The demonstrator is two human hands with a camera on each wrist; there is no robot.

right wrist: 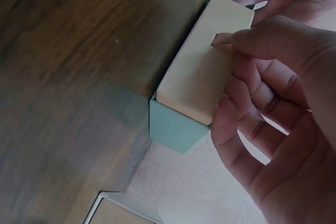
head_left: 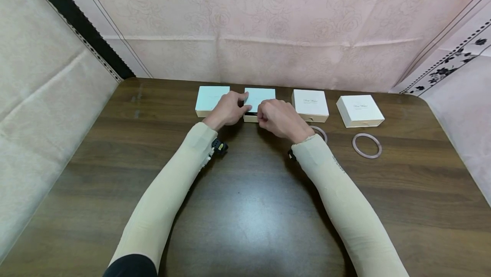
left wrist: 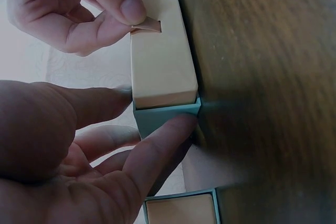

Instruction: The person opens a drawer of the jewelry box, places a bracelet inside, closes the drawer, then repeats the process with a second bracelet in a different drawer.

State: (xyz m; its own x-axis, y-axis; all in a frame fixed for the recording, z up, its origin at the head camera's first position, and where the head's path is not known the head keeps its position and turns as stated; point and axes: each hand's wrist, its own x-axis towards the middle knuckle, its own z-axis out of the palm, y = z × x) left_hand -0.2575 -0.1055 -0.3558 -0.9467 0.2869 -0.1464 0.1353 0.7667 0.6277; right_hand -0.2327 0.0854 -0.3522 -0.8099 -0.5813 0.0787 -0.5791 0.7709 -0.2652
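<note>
A light-blue drawer box (head_left: 261, 94) with a cream drawer (left wrist: 163, 66) stands near the table's back edge, its drawer front slightly out of the sleeve. My left hand (head_left: 229, 110) holds the sleeve at its left end, fingers on the top and front edges. From the right, my right hand (head_left: 281, 119) pinches the short ribbon pull tab (right wrist: 223, 39) in the drawer front between thumb and forefinger. The drawer's contents are hidden.
Another light-blue box (head_left: 212, 97) stands to the left. Two white boxes (head_left: 310, 102) (head_left: 360, 110) stand to the right. A pale ring (head_left: 367, 156) lies in front of the far-right box; a second ring (head_left: 321, 131) is partly hidden behind my right wrist. A fabric-covered wall (head_left: 268, 21) rises behind the table.
</note>
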